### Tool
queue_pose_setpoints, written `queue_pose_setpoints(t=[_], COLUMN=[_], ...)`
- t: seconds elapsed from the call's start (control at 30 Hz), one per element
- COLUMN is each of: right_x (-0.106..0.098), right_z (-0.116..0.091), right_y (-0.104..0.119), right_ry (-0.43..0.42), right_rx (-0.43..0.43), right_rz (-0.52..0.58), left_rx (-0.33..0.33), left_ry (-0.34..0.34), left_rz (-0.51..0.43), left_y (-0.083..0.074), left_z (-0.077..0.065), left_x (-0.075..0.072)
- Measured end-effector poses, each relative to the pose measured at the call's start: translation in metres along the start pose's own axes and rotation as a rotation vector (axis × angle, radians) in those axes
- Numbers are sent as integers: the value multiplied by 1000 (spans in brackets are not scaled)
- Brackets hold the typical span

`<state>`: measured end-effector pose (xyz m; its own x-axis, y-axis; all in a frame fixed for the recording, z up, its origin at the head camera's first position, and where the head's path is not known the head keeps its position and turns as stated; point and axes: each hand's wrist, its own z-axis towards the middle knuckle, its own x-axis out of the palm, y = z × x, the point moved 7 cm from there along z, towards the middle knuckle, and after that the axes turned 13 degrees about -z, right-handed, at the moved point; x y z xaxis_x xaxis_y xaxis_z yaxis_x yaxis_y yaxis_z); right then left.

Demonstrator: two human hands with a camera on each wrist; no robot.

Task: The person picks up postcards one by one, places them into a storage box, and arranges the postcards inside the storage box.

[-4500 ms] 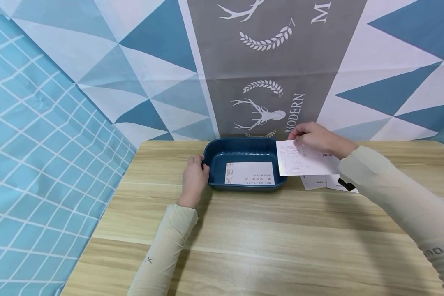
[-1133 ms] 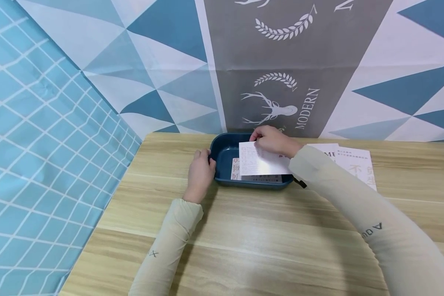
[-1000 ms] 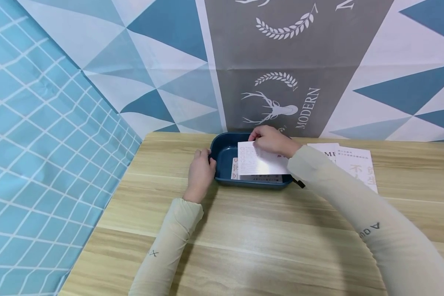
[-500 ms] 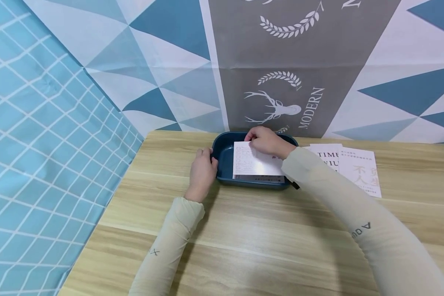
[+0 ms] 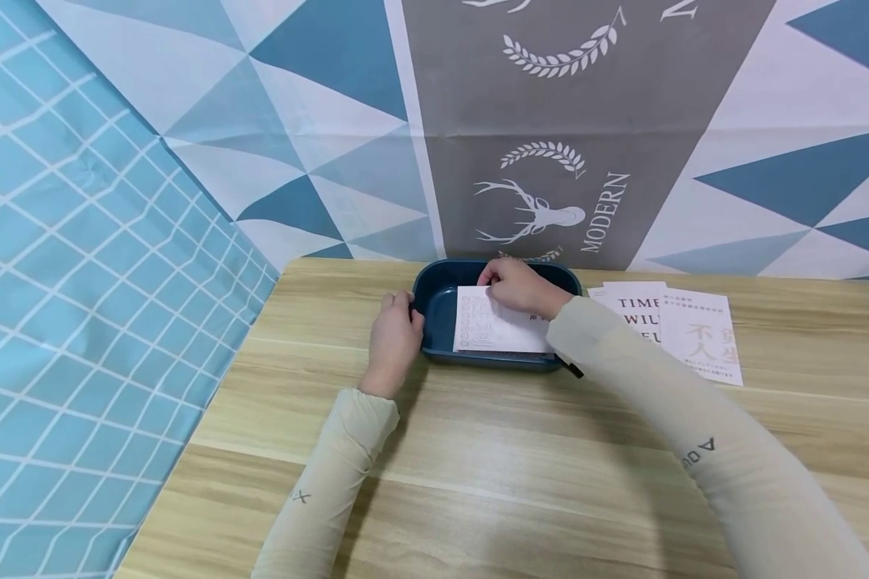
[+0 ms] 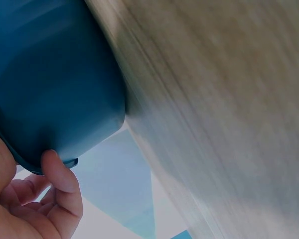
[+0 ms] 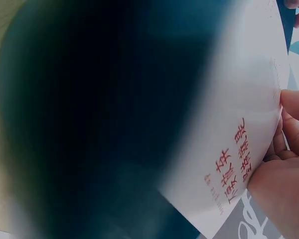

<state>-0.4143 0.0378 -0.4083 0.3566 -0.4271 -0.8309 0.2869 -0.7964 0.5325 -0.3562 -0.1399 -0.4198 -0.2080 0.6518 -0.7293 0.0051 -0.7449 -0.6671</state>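
A dark blue rectangular tray [image 5: 440, 315] stands against the patterned backdrop at the table's far side. My left hand [image 5: 394, 336] grips its left end; in the left wrist view the fingers [image 6: 61, 174] curl at the rim. Over the tray, my right hand [image 5: 520, 287] pinches the far edge of a white printed card [image 5: 503, 326]. Red characters show on that card [image 7: 239, 164] in the right wrist view. The card lies low within the tray and covers most of another card beneath it.
Several white printed cards [image 5: 698, 334] lie overlapping on the wooden table [image 5: 478, 466] to the right of the tray, partly behind my right sleeve [image 5: 652, 378]. A patterned backdrop [image 5: 521, 121] rises right behind the tray. Blue gridded cloth [image 5: 101, 322] borders the left.
The right hand has carried the card leftward from the right side to over the tray, then lowered it into it. The left hand has kept its grip on the tray's left end.
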Motion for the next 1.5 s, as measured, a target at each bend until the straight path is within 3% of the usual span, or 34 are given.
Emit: queue_pose_setpoints(t=[0.53, 1.5], right_x=[23, 20], right_z=[-1, -15], right_y=[-10, -16], right_ry=[70, 51], right_rx=[22, -17], right_rz=[-94, -290], left_rx=[3, 1], left_ry=[-5, -2], left_rz=[-1, -14], left_y=[0, -1], left_z=[0, -1], left_x=[0, -1])
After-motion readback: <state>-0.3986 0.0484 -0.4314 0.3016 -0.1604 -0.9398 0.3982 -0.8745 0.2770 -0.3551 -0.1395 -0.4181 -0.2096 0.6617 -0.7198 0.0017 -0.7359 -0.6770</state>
